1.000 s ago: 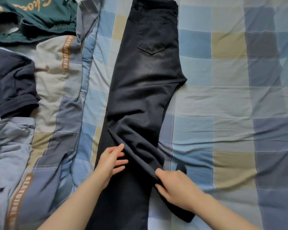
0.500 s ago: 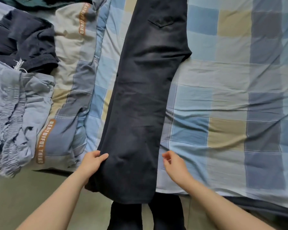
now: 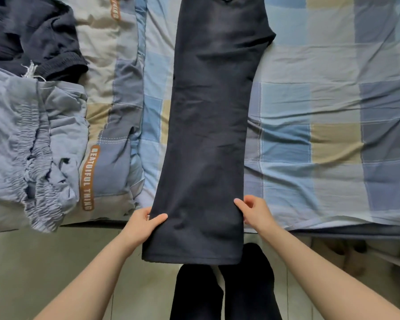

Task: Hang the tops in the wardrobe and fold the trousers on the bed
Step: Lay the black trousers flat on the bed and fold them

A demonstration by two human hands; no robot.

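Observation:
Dark grey trousers (image 3: 208, 135) lie lengthwise on the checked bed sheet (image 3: 333, 112), one leg laid over the other, with the hems hanging over the bed's near edge. My left hand (image 3: 142, 224) pinches the left edge of the legs near the hem, thumb on top. On the opposite edge, at about the same height, my right hand (image 3: 254, 212) pinches the cloth. The waistband is cut off at the top of the view.
To the left lie grey-blue trousers with an elastic waist (image 3: 26, 146), a dark navy garment (image 3: 32, 35) and a grey, beige and blue garment with orange lettering (image 3: 111, 139). Below the bed edge are the floor (image 3: 32, 262) and the person's dark-clad legs (image 3: 224, 294).
Both hands slid down the trouser legs toward the hems and now pinch the two side edges. The legs now lie smooth and aligned. The view tilted down to the bed's edge.

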